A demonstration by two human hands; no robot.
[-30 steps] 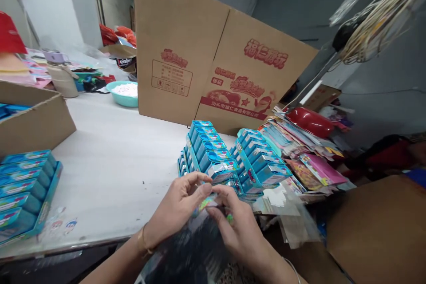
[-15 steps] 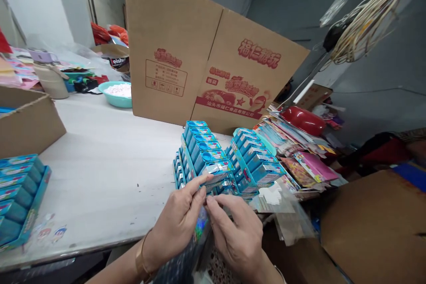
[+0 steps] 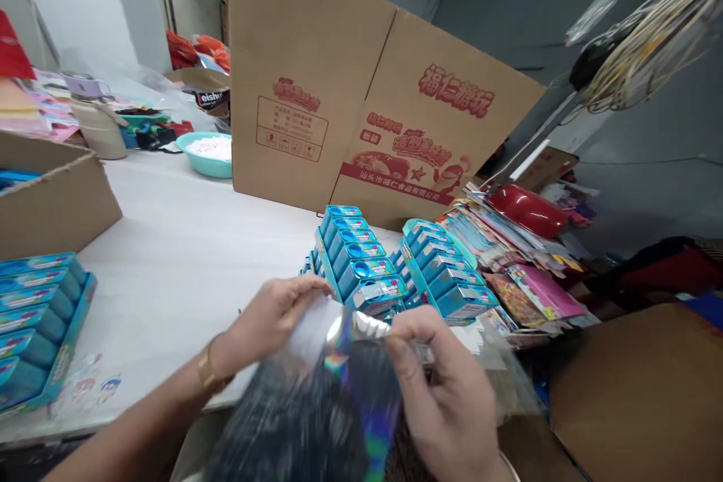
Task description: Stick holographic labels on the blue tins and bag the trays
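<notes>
A clear, shiny plastic bag (image 3: 367, 380) is stretched wide between my hands, blurred by motion, with dark cloth showing through it. My left hand (image 3: 274, 320) grips the left side of its mouth. At the right side, my right hand (image 3: 446, 384) pinches the rim between thumb and fingers. Just beyond the bag stands a tray of blue boxes (image 3: 361, 252) in a slanted row. Beside it on the right is a second tray of similar blue boxes (image 3: 446, 263). Parts of both trays are hidden behind the bag and my hands.
A large cardboard carton (image 3: 316, 38) stands behind the trays on the white table (image 3: 186, 256). At the left are more blue boxes (image 3: 39, 324) and an open carton (image 3: 62, 196). A turquoise bowl (image 3: 206, 158) holds pale pieces. Papers (image 3: 480, 233) and a red basin (image 3: 528, 207) lie right.
My hands have moved apart from close together, spreading the plastic bag between them. The bag has risen into view, and the camera view has shifted slightly left.
</notes>
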